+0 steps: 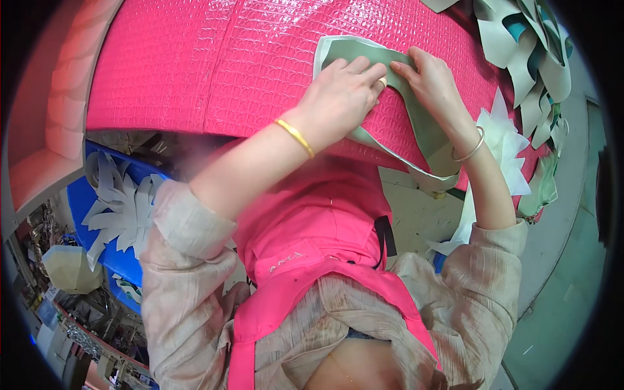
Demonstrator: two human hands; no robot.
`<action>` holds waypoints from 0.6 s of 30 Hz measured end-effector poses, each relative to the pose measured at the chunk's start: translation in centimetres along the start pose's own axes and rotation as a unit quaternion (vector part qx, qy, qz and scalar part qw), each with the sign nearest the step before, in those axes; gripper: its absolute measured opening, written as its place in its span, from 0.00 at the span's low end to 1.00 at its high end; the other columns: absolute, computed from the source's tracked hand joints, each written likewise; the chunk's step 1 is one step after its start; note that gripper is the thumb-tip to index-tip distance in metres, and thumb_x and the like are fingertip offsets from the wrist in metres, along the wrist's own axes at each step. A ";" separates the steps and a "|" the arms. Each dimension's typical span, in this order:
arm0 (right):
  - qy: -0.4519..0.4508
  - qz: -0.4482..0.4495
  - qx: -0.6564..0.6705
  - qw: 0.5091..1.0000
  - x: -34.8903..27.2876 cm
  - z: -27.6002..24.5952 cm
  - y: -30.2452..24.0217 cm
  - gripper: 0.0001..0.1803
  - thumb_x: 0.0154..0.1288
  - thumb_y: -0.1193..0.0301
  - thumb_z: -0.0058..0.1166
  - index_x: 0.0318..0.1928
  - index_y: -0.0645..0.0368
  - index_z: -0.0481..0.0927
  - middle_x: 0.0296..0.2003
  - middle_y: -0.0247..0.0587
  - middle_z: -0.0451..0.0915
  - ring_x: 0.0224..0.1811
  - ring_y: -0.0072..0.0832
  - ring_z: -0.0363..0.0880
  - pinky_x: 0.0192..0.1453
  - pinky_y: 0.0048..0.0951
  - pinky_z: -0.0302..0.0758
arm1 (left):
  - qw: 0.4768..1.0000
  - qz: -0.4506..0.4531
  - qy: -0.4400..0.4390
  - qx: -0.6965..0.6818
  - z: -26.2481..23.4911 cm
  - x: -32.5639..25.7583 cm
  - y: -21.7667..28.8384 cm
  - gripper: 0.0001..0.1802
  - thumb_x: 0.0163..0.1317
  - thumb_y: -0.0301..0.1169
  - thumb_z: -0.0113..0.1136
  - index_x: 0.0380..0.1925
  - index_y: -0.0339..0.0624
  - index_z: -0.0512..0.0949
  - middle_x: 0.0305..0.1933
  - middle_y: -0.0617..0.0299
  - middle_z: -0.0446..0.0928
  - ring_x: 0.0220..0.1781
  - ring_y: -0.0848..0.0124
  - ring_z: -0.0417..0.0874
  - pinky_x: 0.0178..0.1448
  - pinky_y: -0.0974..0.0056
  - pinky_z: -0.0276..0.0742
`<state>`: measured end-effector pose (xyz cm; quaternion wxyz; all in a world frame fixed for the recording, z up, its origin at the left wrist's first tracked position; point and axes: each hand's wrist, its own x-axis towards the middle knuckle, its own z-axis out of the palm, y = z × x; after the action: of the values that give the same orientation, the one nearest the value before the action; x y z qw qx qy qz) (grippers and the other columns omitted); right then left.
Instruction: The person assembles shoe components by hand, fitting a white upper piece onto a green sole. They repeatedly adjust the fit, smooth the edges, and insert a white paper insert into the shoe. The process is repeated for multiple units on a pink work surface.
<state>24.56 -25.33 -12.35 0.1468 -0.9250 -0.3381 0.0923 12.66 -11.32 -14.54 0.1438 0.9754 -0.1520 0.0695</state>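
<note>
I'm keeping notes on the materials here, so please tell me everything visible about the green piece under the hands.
The green piece is a thin, bent band, muted green on its upper face with a whitish edge. It looks like flexible sheet material. It lies partly on the glossy pink cover, its lower end reaching past the near edge. The left hand and right hand touch its upper part, hiding some of it.
</note>
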 end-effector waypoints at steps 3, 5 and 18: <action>-0.003 0.011 0.024 1.000 -0.1 0.4 0.3 0.16 0.56 0.64 0.54 0.28 0.67 0.71 0.25 0.59 0.75 0.31 0.52 0.75 0.33 0.45 0.69 | 0.985 0.139 0.107 -0.002 1.5 0.3 -2.4 0.15 0.53 0.32 0.54 0.41 0.40 0.75 0.40 0.66 0.69 0.42 0.70 0.70 0.48 0.65 0.70; -0.011 0.022 0.043 0.999 -0.3 0.3 0.4 0.16 0.56 0.64 0.55 0.29 0.67 0.72 0.26 0.58 0.75 0.31 0.51 0.75 0.33 0.43 0.69 | 0.986 0.129 0.098 -0.030 2.0 0.2 -2.4 0.14 0.53 0.32 0.54 0.39 0.39 0.75 0.40 0.66 0.69 0.42 0.70 0.70 0.48 0.65 0.70; -0.054 0.025 0.062 0.996 -1.1 -0.8 1.7 0.18 0.50 0.65 0.61 0.37 0.65 0.74 0.26 0.53 0.76 0.28 0.42 0.77 0.32 0.34 0.71 | 0.985 0.069 0.140 -0.078 2.4 0.5 -0.9 0.13 0.52 0.30 0.53 0.37 0.37 0.76 0.38 0.63 0.70 0.44 0.69 0.71 0.50 0.65 0.69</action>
<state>25.00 -27.42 -12.05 0.1829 -0.9159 -0.3158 0.1670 13.61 -11.36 -16.91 0.2339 0.9289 -0.2024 0.2036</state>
